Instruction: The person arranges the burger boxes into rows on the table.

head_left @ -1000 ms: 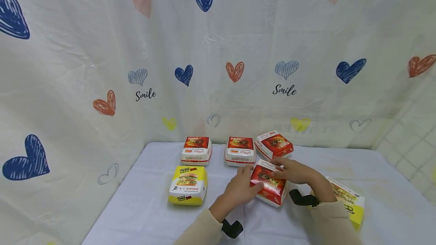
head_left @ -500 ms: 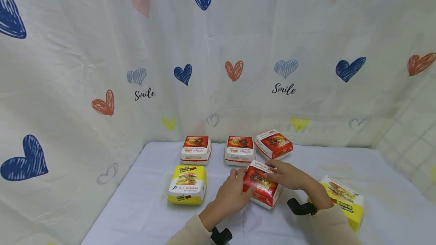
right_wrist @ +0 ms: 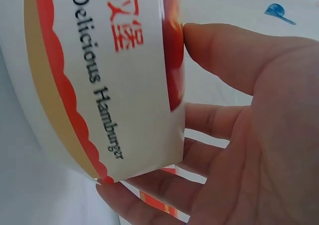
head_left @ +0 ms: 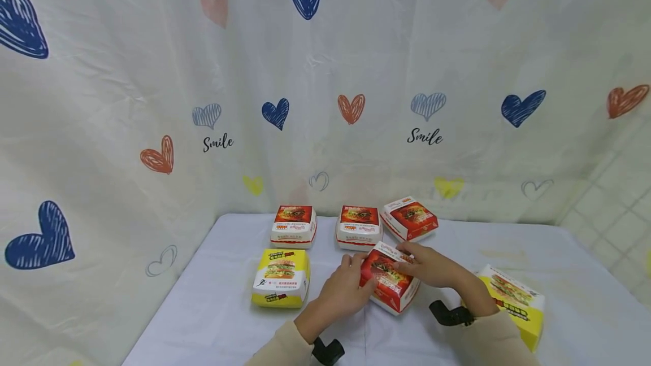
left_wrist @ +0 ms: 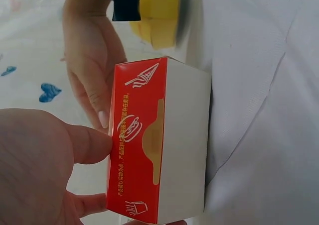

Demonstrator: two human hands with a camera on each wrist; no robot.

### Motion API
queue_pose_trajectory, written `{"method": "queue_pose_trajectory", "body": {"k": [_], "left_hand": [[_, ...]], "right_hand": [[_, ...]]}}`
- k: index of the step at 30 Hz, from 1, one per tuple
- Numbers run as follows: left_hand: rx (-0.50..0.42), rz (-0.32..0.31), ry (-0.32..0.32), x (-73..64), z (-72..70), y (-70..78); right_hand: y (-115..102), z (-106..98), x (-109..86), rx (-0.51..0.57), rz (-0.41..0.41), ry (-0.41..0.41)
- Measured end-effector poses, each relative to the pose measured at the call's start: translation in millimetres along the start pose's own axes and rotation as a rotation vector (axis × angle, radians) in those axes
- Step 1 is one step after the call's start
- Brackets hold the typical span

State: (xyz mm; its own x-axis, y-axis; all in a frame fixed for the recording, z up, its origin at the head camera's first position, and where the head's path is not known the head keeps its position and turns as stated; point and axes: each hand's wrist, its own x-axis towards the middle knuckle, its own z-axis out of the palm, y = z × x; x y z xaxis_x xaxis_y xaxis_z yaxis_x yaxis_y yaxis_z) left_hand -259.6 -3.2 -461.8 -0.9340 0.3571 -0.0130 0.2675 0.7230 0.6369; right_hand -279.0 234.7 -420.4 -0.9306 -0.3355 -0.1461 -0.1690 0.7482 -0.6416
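A red and white hamburger box (head_left: 390, 277) lies turned at an angle on the white-covered table, with both hands on it. My left hand (head_left: 339, 291) grips its left side; in the left wrist view the thumb (left_wrist: 92, 144) presses near the red lid's edge while other fingertips reach around the end. From the right, my right hand (head_left: 432, 266) holds the box, thumb over the lid and fingers along the far side. The right wrist view shows these fingers (right_wrist: 209, 120) bent around a white wall of the box (right_wrist: 99, 85) printed "Delicious Hamburger".
Three more red and white boxes stand at the back: left (head_left: 293, 227), middle (head_left: 359, 229) and a turned one (head_left: 409, 219). A yellow box (head_left: 281, 279) sits at left; another yellow box (head_left: 516, 304) is partly behind the right forearm. A heart-printed curtain (head_left: 325, 72) hangs behind.
Both hands have shifted the held hamburger box a little left and toward the person, mostly in the first half second. The other boxes stay in place.
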Motion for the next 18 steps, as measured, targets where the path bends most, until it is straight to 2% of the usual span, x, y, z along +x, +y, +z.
{"method": "queue_pose_trajectory", "body": {"k": [5, 9, 18], "left_hand": [[-0.025, -0.013, -0.006, -1.3, -4.5, 0.3], [-0.033, -0.008, -0.002, -1.6, -6.9, 0.2], [-0.026, 0.002, 0.058, -5.1, -9.7, 0.2]], "right_hand": [[0.7, -2.6, -2.7, -0.003, -0.05, -0.013], [2.9, -4.8, -3.5, -0.001, -0.056, -0.022], [8.9, -6.2, -2.7, -0.005, -0.063, -0.03]]}}
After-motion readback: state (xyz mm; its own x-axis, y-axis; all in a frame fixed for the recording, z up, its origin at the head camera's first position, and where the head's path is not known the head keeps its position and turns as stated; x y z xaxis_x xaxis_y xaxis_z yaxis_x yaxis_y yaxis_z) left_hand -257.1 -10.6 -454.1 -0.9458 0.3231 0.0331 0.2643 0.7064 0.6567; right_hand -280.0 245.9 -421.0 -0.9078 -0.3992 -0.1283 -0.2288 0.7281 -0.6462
